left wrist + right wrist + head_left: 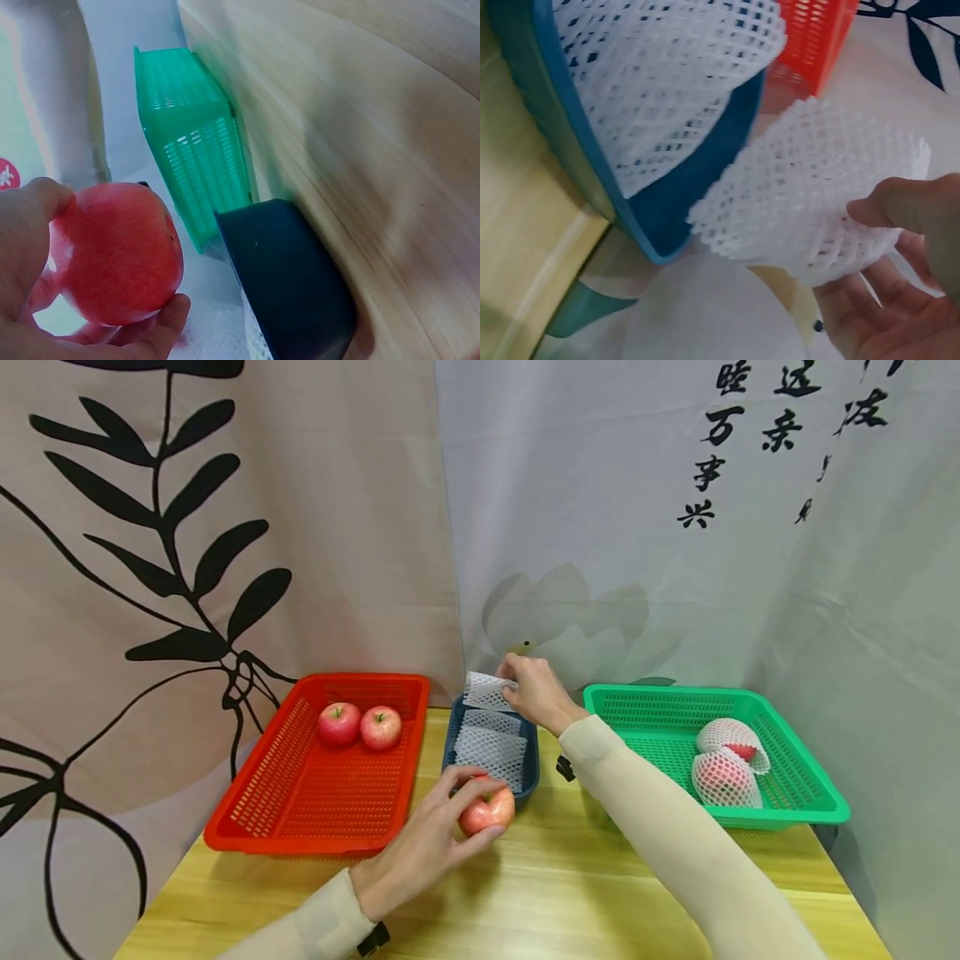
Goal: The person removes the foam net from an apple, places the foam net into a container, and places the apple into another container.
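Red basket (300, 802) and green basket (797, 777), their fruit (339, 724) visible only from the head view, flank a navy bin (292, 277); the right hand (542, 693) pinches a foam net (802, 195) at its far end, the left hand (426, 845) grips an apple (489, 812) near its front

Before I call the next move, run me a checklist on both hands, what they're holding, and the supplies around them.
1. Left hand holding the round red apple: ok.
2. Right hand pinching the white foam-mesh sleeve: ok.
3. Apple inside that sleeve: not ok; it is bare and apart from it.
4. Sleeve's mouth spread wide: cannot tell.
5. Spare white mesh sleeves in the dark-blue plastic bin: ok.
6. Room in the green plastic basket: ok; bare floor shows beside two sleeved apples.
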Tool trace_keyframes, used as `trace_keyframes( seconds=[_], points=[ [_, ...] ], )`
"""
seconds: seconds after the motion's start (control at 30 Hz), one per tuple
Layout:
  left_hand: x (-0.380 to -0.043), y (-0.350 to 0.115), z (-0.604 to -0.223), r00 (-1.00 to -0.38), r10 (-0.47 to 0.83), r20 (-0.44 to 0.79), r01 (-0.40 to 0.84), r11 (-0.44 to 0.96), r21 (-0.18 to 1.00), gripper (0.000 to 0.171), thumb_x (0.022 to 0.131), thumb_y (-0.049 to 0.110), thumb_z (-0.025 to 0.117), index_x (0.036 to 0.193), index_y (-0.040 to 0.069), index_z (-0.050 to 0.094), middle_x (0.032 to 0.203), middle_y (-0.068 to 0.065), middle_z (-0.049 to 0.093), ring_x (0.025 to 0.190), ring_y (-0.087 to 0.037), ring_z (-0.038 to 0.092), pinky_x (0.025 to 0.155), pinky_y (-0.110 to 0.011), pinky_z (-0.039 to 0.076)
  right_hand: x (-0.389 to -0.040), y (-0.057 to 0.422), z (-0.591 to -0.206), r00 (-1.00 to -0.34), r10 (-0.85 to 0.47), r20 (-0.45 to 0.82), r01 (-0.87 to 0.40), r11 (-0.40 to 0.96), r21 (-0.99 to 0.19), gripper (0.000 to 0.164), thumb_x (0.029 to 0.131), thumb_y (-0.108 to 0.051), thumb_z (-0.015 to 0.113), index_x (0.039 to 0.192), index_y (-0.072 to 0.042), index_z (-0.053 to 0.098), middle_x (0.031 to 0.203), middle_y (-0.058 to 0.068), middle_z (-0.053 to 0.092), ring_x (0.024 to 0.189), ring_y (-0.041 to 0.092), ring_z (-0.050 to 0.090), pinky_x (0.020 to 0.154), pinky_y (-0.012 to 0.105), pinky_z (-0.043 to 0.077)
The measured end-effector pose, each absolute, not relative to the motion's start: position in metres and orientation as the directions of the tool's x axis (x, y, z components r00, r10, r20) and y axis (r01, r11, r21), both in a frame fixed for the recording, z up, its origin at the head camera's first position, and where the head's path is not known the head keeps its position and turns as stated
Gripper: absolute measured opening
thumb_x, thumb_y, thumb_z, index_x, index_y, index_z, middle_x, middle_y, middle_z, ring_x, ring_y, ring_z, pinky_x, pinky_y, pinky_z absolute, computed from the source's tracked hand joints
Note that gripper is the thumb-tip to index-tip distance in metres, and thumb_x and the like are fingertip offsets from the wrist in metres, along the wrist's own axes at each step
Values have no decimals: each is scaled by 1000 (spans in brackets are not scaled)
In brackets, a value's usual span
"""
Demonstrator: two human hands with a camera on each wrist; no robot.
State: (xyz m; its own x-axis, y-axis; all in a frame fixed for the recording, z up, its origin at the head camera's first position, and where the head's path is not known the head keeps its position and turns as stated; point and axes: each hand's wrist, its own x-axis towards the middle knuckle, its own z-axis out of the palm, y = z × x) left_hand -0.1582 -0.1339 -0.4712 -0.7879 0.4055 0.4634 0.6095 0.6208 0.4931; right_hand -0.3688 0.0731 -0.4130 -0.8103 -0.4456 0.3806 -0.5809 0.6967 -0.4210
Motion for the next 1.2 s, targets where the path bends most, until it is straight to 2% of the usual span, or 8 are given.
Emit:
trace_keyframes(
  seconds=[0.27, 0.57, 0.6, 0.73, 0.83, 0.97, 1.03, 1.2],
  points=[
    [-158, -133, -472, -782, 411, 469, 617, 615, 491, 53, 105, 32, 91, 154, 25, 72, 155, -8, 63, 128, -21, 72, 105, -36, 68, -382, 61, -440, -796, -479, 370, -600, 706, -377, 13, 104, 2, 80, 114, -5, 77, 119, 18, 82, 112, 36, 81, 97, 48, 70],
    [-156, -132, -473, -789, 408, 459, 608, 623, 492, 52, 105, 32, 90, 154, 26, 73, 155, -7, 63, 129, -19, 71, 104, -35, 67, -384, 61, -466, -804, -553, 220, -592, 711, -380, 11, 103, -1, 83, 112, -7, 81, 116, 14, 85, 108, 30, 80, 97, 46, 69],
    [-156, -132, -473, -788, 409, 461, 610, 622, 491, 52, 106, 32, 90, 153, 26, 73, 155, -7, 63, 130, -19, 71, 105, -36, 67, -384, 61, -470, -800, -563, 207, -597, 713, -368, 11, 104, -3, 83, 114, -6, 82, 118, 14, 85, 110, 31, 80, 98, 45, 69],
    [-156, -131, -472, -784, 411, 466, 615, 615, 493, 51, 106, 32, 90, 153, 25, 73, 156, -7, 63, 130, -20, 72, 105, -35, 67, -421, 66, -515, -751, -631, 196, -656, 677, -334, 14, 107, -21, 83, 118, -13, 85, 119, 7, 88, 109, 23, 82, 95, 41, 69],
    [-156, -130, -472, -789, 412, 457, 611, 610, 505, 51, 106, 32, 90, 153, 26, 72, 156, -6, 63, 131, -20, 71, 104, -34, 67, -419, 65, -515, -738, -664, 122, -656, 662, -362, 21, 112, -32, 79, 119, -15, 88, 114, 3, 88, 100, 20, 81, 89, 39, 67],
    [-156, -130, -472, -794, 412, 447, 605, 606, 516, 52, 106, 31, 90, 154, 26, 72, 156, -6, 62, 131, -19, 70, 103, -33, 67, -381, 58, -480, -752, -659, -28, -597, 697, -398, 29, 119, -34, 69, 114, -12, 89, 97, 2, 82, 87, 20, 72, 83, 39, 61],
    [-156, -130, -472, -794, 413, 447, 606, 604, 518, 52, 106, 30, 90, 154, 25, 72, 156, -7, 62, 130, -19, 70, 103, -33, 67, -384, 57, -490, -742, -669, -47, -611, 702, -366, 35, 122, -36, 63, 106, -16, 87, 87, -3, 74, 81, 16, 66, 83, 41, 58],
    [-156, -129, -471, -798, 401, 450, 600, 603, 526, 54, 105, 30, 91, 155, 27, 71, 159, -9, 60, 128, -21, 73, 101, -32, 68, -425, 61, -551, -683, -730, 8, -688, 641, -340, 39, 123, -34, 56, 96, -24, 81, 83, -9, 72, 81, 11, 66, 86, 41, 59]
  ],
)
